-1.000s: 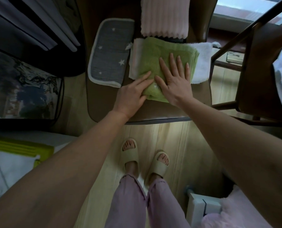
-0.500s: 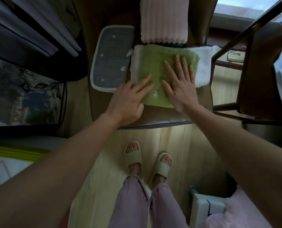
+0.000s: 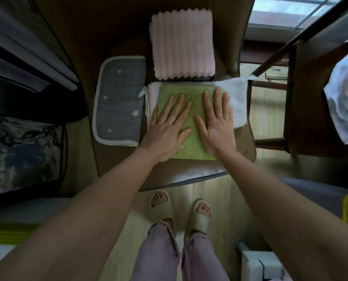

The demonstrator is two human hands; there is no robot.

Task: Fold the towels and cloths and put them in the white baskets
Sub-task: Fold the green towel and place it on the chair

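The green towel [image 3: 186, 122] lies folded at the centre of the frame, on top of a white towel [image 3: 237, 102] that shows to its right and along its upper edge. Both rest on the brown worktop [image 3: 169, 175].

Grip state: the left hand [image 3: 167, 128] and right hand [image 3: 217, 122] lie flat on the green towel, fingers straight and spread, palms down. Neither hand holds or pinches anything.

Handling, as a judgement: the green towel is soft terry, light, limp and not fragile. It will sag if lifted by one corner and the fold may open. It is best taken along both side edges, left and right in the frame, or with one hand slid under the stack and one on top. The white towel below may drag along with it.

Orientation: the folded green towel is a rectangle. Its long axis runs from the bottom of the frame to the top, roughly in line with the fingers. Its near short edge lies close to the worktop's front edge.

A grey star cloth [image 3: 119, 98] lies just left of it. A pink ribbed towel [image 3: 182, 43] lies just above it.

No white basket can be identified with certainty in this view.
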